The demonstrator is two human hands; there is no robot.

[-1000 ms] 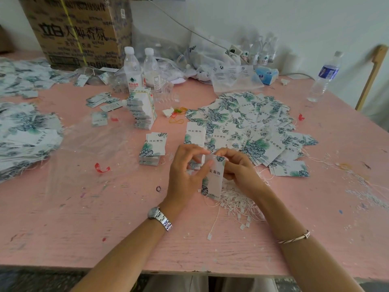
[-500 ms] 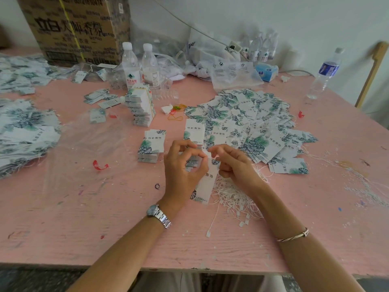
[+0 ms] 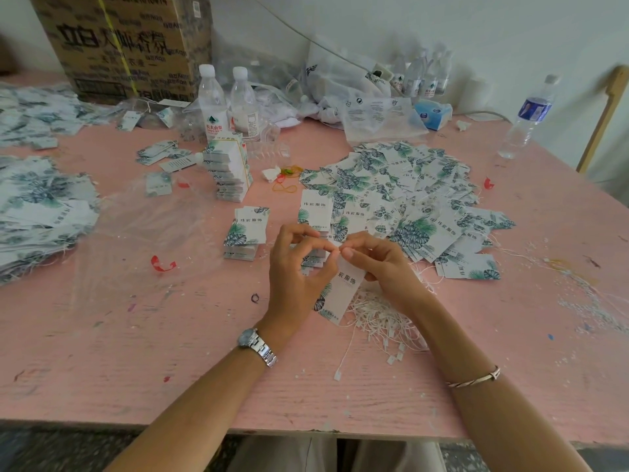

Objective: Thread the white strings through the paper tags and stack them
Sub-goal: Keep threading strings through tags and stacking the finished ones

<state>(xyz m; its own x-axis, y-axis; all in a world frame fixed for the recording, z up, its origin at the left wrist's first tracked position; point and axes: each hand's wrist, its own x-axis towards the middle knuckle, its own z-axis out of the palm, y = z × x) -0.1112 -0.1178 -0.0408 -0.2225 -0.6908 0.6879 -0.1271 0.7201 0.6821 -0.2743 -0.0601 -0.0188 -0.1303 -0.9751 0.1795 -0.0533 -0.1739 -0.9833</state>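
Over pink table [image 3: 136,352], left hand [image 3: 296,270] and right hand [image 3: 384,267] curl fingers [image 3: 316,247], both pinching one paper tag [image 3: 340,291].

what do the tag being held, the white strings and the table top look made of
tag: looks like stiff matte card, printed with leaves; it hangs flat, unbent. strings: thin white cord, cotton or plastic, cannot tell; small tabs at ends. table: probably painted board, pink, matte; grain lines show.

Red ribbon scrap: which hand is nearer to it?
Left. The left hand, pinching the paper tag, sits right of the red ribbon scrap; the right hand, also on the tag, is farther right.
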